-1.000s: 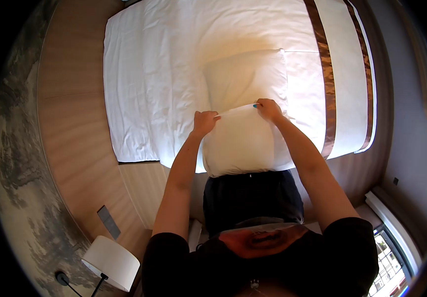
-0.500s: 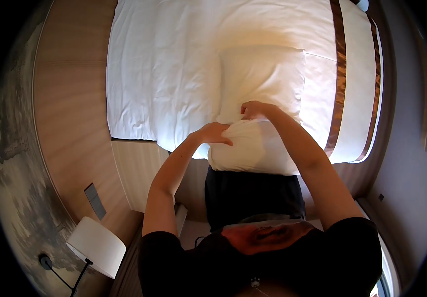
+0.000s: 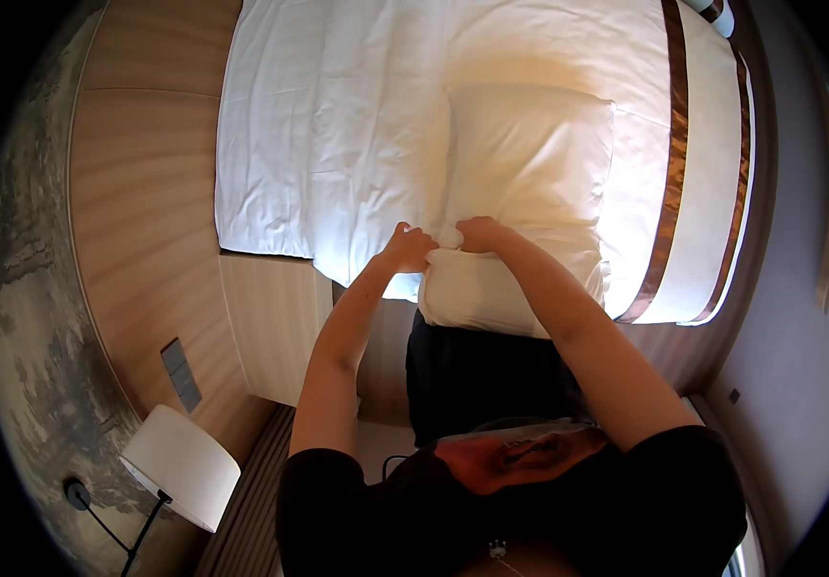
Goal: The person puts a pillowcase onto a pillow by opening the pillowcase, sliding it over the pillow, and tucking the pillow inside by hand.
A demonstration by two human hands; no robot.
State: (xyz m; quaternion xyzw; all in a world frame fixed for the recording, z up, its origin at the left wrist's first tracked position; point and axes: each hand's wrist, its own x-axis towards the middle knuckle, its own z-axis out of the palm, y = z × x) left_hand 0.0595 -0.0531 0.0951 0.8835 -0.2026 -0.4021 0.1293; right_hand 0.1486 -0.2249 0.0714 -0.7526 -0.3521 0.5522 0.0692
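Observation:
A white pillow in its pillowcase (image 3: 530,154) lies on the bed, its near part (image 3: 496,293) bulging over the bed's edge against my body. At the pillow's left side, my left hand (image 3: 408,250) is closed on a bit of the white pillowcase. Just right of it, my right hand (image 3: 482,234) pinches the same fabric, with a small white bunch showing between the two hands. The fingertips are partly hidden by the cloth and the hands themselves.
White bedding (image 3: 337,125) covers the bed, with a brown-striped runner (image 3: 672,163) on the right. A wooden bedside cabinet (image 3: 275,327) stands at the near left. A wall lamp (image 3: 184,466) juts out at lower left, below a switch panel (image 3: 182,375).
My right hand has shifted left and my left hand has moved up slightly, bringing them close together. The left fingers, spread on the pillow before, are now closed on the fabric.

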